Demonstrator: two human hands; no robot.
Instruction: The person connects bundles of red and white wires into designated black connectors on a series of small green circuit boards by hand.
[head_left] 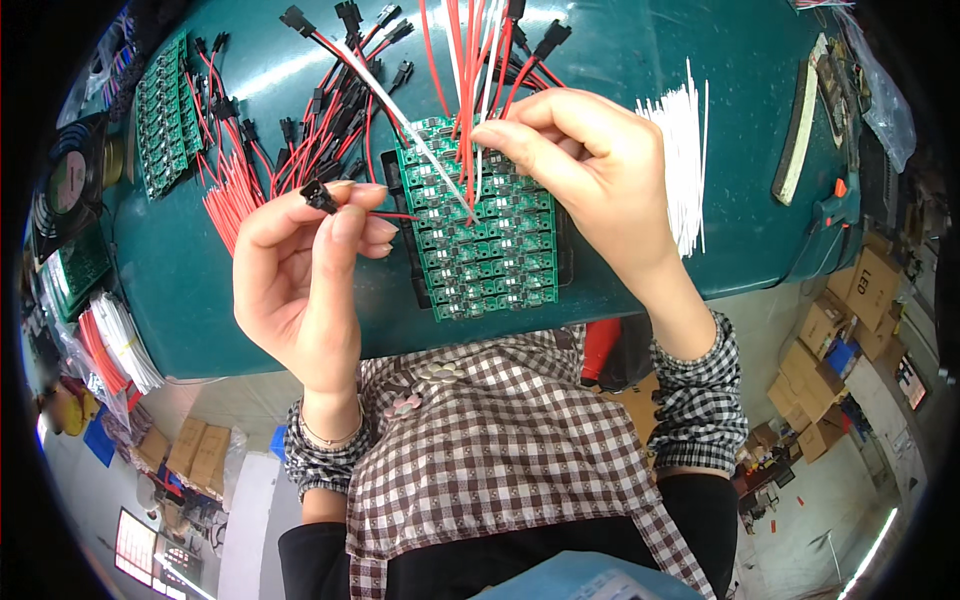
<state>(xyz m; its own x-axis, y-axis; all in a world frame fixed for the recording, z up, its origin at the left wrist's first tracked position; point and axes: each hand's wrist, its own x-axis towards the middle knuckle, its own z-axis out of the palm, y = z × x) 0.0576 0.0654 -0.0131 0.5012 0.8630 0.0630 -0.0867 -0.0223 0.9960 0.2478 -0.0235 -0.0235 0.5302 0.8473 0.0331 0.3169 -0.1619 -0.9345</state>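
Note:
A green panel of small circuit boards [490, 265] lies in a black tray on the table. Left of it, my left hand [300, 280] pinches a small black plug connector [318, 195] between thumb and fingers; a short red lead runs from those fingers to the panel's left edge. Over the panel's upper part, the thumb and forefinger of my right hand [600, 160] are closed on a thin white wire, which shows below the thumb. Red wires [465, 100] rise from the panel beside these fingertips. One longer white wire [420, 140] slants across the boards.
Red leads with black connectors [335, 110] spread behind the panel. White wires [675, 160] lie in a bundle to the right on the green table [740, 100]. Another circuit panel [165, 120] and a small fan [68, 185] stand left. A hot glue gun [838, 205] sits at the right edge.

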